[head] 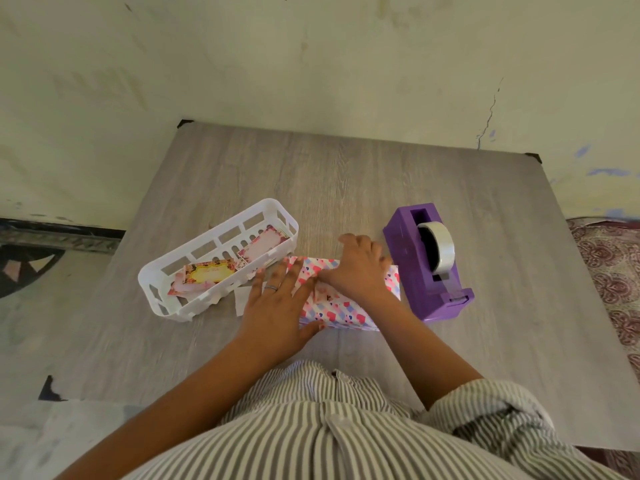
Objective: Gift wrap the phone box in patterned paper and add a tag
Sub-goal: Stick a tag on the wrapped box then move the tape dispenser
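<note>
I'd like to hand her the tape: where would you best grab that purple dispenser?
Grip the purple tape dispenser across its two long flat sides, coming down from above near the tall far end. Its body is a narrow upright block; the tape roll stands proud in the middle, and the near end holds the cutter, so avoid those.

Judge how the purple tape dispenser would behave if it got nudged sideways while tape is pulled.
The tape dispenser looks blocky with a broad flat base, so it probably slides rather than tips. On the smooth table it may skid. The tape roll sits in a slot, so it likely stays put.
</note>
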`<state>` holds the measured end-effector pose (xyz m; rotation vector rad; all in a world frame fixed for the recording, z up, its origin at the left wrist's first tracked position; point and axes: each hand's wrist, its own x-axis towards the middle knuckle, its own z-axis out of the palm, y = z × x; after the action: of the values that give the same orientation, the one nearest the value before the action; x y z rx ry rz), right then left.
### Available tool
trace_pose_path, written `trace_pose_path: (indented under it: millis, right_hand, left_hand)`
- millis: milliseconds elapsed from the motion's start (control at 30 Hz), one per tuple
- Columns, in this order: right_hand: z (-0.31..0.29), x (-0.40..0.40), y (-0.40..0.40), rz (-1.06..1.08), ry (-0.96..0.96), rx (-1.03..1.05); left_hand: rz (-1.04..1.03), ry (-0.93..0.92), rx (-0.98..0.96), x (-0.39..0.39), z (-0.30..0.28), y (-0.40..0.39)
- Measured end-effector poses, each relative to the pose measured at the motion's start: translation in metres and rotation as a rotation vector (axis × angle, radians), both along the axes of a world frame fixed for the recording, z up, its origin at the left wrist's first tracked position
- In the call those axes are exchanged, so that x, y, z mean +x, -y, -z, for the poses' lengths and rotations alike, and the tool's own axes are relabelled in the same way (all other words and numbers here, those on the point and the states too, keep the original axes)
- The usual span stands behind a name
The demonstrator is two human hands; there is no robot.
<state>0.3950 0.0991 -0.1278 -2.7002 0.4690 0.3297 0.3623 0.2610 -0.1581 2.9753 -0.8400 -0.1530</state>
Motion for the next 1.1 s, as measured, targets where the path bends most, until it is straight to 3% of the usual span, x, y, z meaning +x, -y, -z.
trace_pose_path:
  millis: [200, 367, 700, 933, 1000, 1100]
  right_hand:
    - [-0.002, -0.007, 0.050, 0.138, -0.038, -0.018]
    - [-0.001, -0.008, 0.038, 0.093, 0.027, 0.005]
    - [0.008, -0.029, 0.058, 0.203, -0.032, 0.364]
    - [0.010, -0.050, 0.070, 0.230, -0.146, 0.583]
    - [0.007, -0.051, 0.067, 0.191, -0.116, 0.482]
    - [0.001, -0.057, 0.053, -0.098, -0.015, 0.123]
  left_hand:
    - [0.009, 0.075, -0.004, 0.004, 0.001, -0.008]
    - [0.001, 0.095, -0.008, 0.004, -0.001, -0.005]
    - [-0.054, -0.028, -0.200, 0.014, -0.015, 0.005]
    - [-0.027, -0.067, -0.035, 0.027, -0.023, 0.007]
    - [-0.029, -0.049, -0.055, 0.025, -0.022, 0.006]
    - [0.062, -0.004, -0.056, 0.019, -0.020, 0.005]
